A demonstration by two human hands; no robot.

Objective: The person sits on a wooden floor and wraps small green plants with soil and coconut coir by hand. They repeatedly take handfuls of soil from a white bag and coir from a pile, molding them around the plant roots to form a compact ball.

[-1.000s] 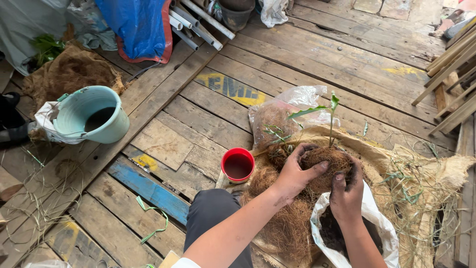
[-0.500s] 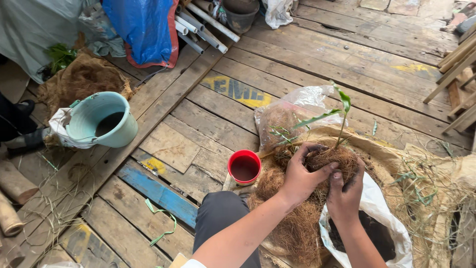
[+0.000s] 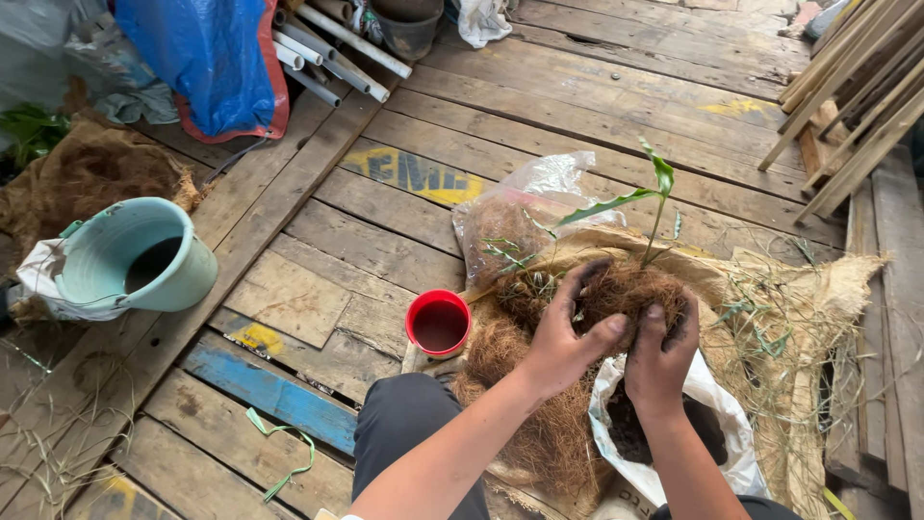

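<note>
The head camera is looking down on a plank floor. Far left, a pale green bucket is lying tilted on a white bag, with a heap of brown fibre behind it and a blue tarp beside some white pipes. Toward the middle, a small red cup is standing upright on the boards, just beside the person's knee.

Right of the cup, the left hand is curling around a ball of coconut fibre, fingers and thumb pressing its near side. The right hand is clasping the same ball from the other side, so both are grasping it, held above a white bag of dark soil. A thin green seedling is rising upright out of the ball. Behind it, a clear plastic bag is resting on the boards, and a sheet of burlap is spreading to the right.

Judging by the grip, the wrapping is going best with even pressure from both sides, keeping the stem upright and untouched while the fibre is being packed snugly.
</note>
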